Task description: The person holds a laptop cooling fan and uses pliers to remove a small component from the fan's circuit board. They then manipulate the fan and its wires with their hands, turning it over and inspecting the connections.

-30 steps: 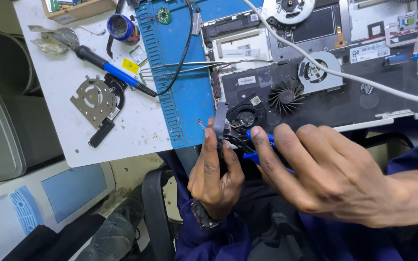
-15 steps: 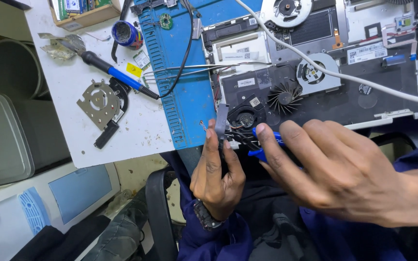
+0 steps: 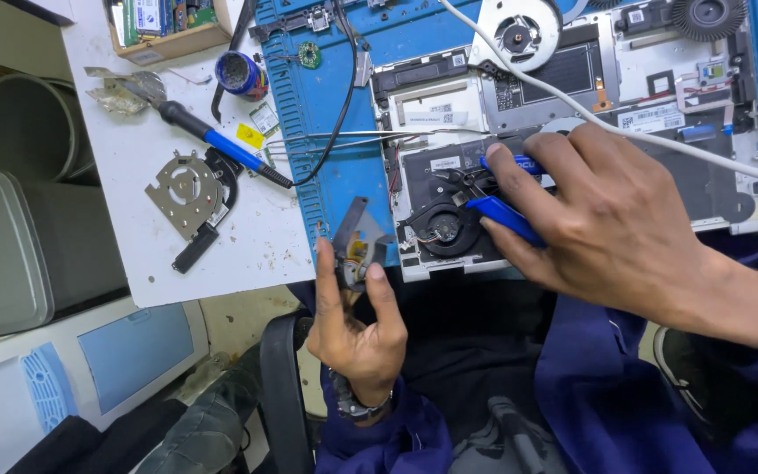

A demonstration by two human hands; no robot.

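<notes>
Left hand (image 3: 354, 329) pinches small grey metal fan bracket (image 3: 358, 246), upright, left of black round laptop fan (image 3: 443, 230); right hand (image 3: 607, 219) grips blue-handled tool (image 3: 504, 218) over fan, nearer.

White stickers (image 3: 446, 114) are seen on the opened laptop at upper centre, a small yellow label (image 3: 249, 135) on the white table at upper left, and a cardboard box (image 3: 171, 37) at the top edge.
</notes>
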